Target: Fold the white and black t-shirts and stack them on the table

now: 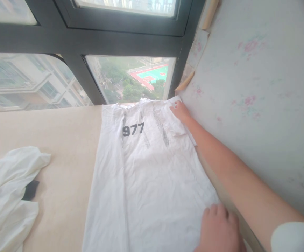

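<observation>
A white shirt [152, 182] lies spread on a beige surface, its left side folded inward over the front. The dark digits "977" show near the top, with grey smudge-like marks beside them. At the shirt's far right corner, my right hand [180, 111] pinches the fabric near the shoulder. My left hand [219, 227], low in the view, has its fingers curled over the right edge of the shirt; its thumb is hidden.
Another pale garment [7, 189] with a dark patch lies at the left on the beige surface [65, 150]. Dark window frames [131, 43] stand behind the shirt. A flowered wall [259, 77] with peeling paper borders the right side.
</observation>
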`<control>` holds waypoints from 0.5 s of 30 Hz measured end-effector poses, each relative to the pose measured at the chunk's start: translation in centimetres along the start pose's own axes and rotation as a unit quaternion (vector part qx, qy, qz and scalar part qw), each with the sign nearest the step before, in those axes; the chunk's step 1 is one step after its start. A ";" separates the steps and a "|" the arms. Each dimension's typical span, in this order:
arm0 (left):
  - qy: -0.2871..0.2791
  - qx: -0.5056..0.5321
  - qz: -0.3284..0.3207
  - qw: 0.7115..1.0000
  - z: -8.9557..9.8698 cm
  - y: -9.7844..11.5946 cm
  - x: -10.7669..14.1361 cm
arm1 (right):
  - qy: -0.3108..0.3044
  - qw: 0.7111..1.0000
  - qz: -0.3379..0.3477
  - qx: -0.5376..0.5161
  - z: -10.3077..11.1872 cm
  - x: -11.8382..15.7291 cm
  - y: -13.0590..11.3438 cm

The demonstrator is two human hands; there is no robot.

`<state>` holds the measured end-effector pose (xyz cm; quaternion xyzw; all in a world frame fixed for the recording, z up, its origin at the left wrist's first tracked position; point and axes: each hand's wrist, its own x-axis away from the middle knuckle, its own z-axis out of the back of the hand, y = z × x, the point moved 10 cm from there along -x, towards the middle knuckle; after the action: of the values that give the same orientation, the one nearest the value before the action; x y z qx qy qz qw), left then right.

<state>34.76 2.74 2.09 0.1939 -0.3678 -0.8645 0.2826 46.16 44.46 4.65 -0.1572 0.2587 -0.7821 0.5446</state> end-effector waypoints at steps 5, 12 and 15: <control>0.086 -0.139 -0.060 0.985 -1.9 2.2 4.0 | 0.019 0.961 0.205 0.187 -1.4 5.2 -2.4; 0.129 -0.215 -0.122 0.960 1.7 4.5 5.9 | 0.014 0.963 0.168 0.211 -1.3 5.2 -0.6; 0.058 -0.228 -0.108 0.966 0.3 4.5 5.9 | -0.001 0.966 0.162 0.204 -1.4 5.0 -0.7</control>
<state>31.62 -3.42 4.86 0.2131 -0.1205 -0.9381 0.2452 43.11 40.28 3.68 0.0006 0.1154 -0.7197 0.6846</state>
